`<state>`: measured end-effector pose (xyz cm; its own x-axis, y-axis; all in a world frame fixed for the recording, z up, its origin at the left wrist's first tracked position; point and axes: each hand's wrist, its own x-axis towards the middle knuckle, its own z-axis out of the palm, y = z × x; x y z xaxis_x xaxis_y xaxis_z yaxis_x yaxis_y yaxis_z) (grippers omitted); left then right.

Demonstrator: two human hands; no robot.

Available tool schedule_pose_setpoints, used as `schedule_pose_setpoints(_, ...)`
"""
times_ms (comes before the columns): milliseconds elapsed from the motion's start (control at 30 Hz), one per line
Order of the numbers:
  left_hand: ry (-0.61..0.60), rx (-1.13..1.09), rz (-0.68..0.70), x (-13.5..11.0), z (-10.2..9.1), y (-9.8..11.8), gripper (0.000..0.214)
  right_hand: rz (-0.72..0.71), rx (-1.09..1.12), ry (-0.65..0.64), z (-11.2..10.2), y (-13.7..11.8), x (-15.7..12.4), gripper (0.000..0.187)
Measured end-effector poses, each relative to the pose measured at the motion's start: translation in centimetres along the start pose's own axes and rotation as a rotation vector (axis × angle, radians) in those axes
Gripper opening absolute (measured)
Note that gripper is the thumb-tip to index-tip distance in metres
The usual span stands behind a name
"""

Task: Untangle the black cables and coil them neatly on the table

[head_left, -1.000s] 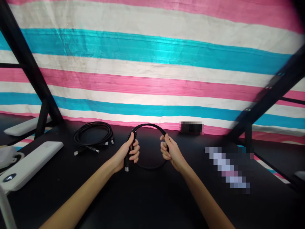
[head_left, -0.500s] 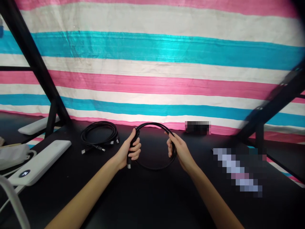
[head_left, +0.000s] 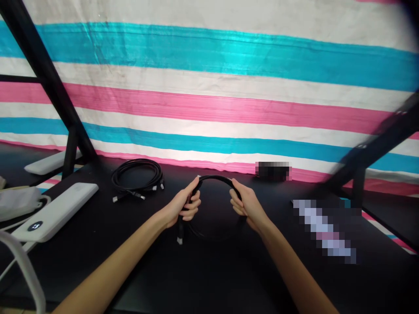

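A looped black cable (head_left: 215, 178) is held up between my two hands over the black table. My left hand (head_left: 183, 203) is closed round the loop's left side, and a plug with a pale metal end (head_left: 180, 240) hangs below the fist. On the opposite side, my right hand (head_left: 247, 200) grips the loop with its fingers curled. The loop's lower part is dark and hard to make out against the tabletop. Behind and left of my left hand lies a second coiled black cable (head_left: 137, 192), its metal plugs pointing toward me.
At the left lies a white power bank (head_left: 62, 211) with a round display, near white cords and a white adapter (head_left: 19, 203). Black metal legs (head_left: 52, 83) rise at both sides. A striped sheet (head_left: 209, 113) hangs behind. Blurred-out items (head_left: 273, 171) lie at the right.
Both hands have drawn slightly closer together, and the held loop's top arc looks flatter and narrower. The plug below my left hand hangs a little lower. The view has tilted down slightly.
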<state>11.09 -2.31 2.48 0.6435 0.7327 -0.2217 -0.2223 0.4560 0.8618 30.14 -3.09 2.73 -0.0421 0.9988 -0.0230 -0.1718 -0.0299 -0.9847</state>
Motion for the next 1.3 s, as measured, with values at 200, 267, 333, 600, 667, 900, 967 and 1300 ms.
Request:
schedule_pose_setpoints(200, 0.107, 0.098, 0.093, -0.1, -0.1, 0.4, 0.054, 0.034, -0.057, -0.091, 0.1, 0.1, -0.3, 0.04)
schedule_pose_setpoints(267, 0.206, 0.125, 0.231, -0.2, -0.1, 0.7, 0.053, 0.069, 0.03, -0.156, 0.0, -0.6, -0.5, 0.036)
schedule_pose_setpoints(333, 0.26, 0.097, 0.327, -0.3, 0.0, 0.9, 0.054, 0.096, 0.125, -0.194, -0.1, -1.3, -0.6, 0.036)
schedule_pose_setpoints(600, 0.149, -0.131, 0.277, -0.3, 1.1, -0.3, 0.061, 0.104, 0.227, -0.09, -0.2, -0.8, 0.0, 0.041)
schedule_pose_setpoints(667, -0.023, -0.201, 0.182, -0.3, 1.1, -0.7, 0.064, 0.124, 0.192, -0.067, -0.4, -0.6, 0.1, 0.041)
schedule_pose_setpoints(900, -0.361, -0.368, 0.022, -0.2, 0.2, -1.0, 0.063, 0.085, 0.098, -0.057, -0.5, -1.1, -0.3, 0.042)
schedule_pose_setpoints(967, -0.33, -0.394, 0.076, -0.1, -0.1, -0.8, 0.061, 0.062, 0.107, -0.035, -0.4, -1.3, -0.5, 0.042)
schedule_pose_setpoints(1300, -0.201, -0.492, 0.272, -0.4, -0.4, -0.7, 0.057, 0.046, 0.226, -0.075, 0.6, -1.2, -0.7, 0.038)
